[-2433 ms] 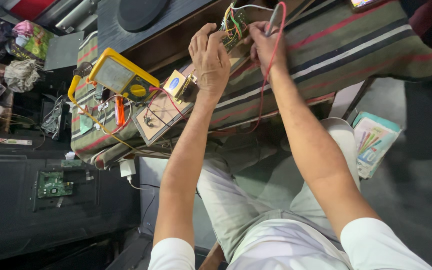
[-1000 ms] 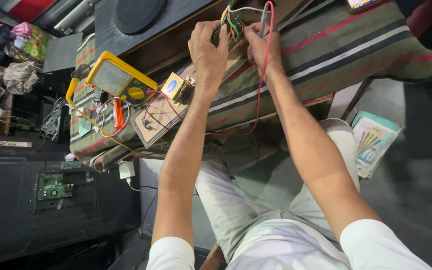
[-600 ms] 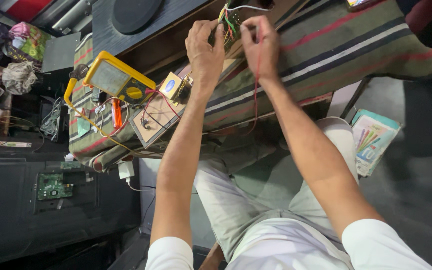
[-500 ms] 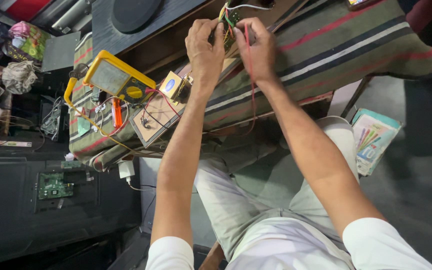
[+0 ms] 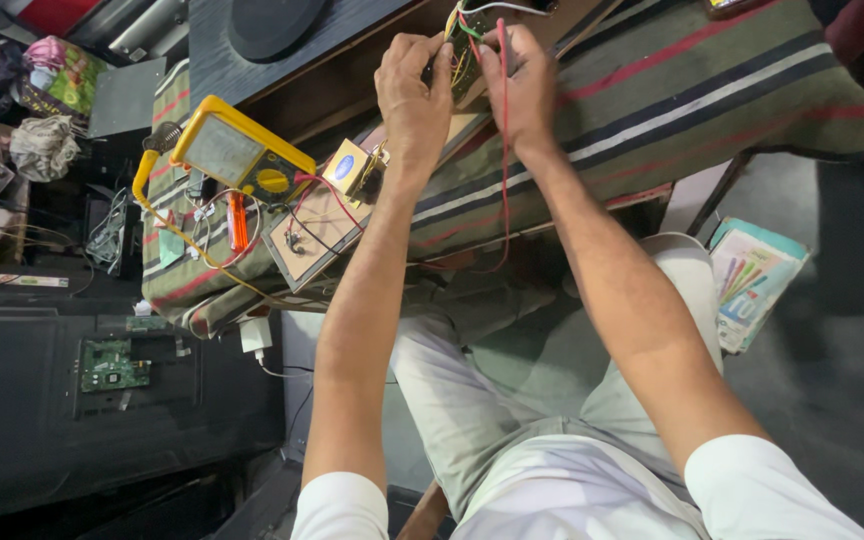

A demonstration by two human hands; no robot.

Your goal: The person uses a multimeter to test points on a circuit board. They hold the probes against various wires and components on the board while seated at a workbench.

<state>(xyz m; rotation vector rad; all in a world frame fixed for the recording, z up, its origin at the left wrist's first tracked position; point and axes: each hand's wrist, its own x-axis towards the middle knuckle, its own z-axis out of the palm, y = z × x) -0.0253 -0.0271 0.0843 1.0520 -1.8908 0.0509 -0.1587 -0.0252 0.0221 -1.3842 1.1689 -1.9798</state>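
Both hands have closed in together at the top centre since a moment ago: the left hand (image 5: 414, 85) pinches the small circuit board (image 5: 464, 58), and the right hand (image 5: 518, 80), seemingly clasping a red probe lead (image 5: 505, 150), now presses against it. Below spreads a striped cloth (image 5: 692, 90); a yellow meter (image 5: 242, 155) sits upper left amid workshop clutter.

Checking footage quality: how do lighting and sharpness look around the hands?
Head view: even daylight on the left hand, right hand and striped cloth; small wired circuit board between them soft and cut off at the top edge; lower-left floor dark.
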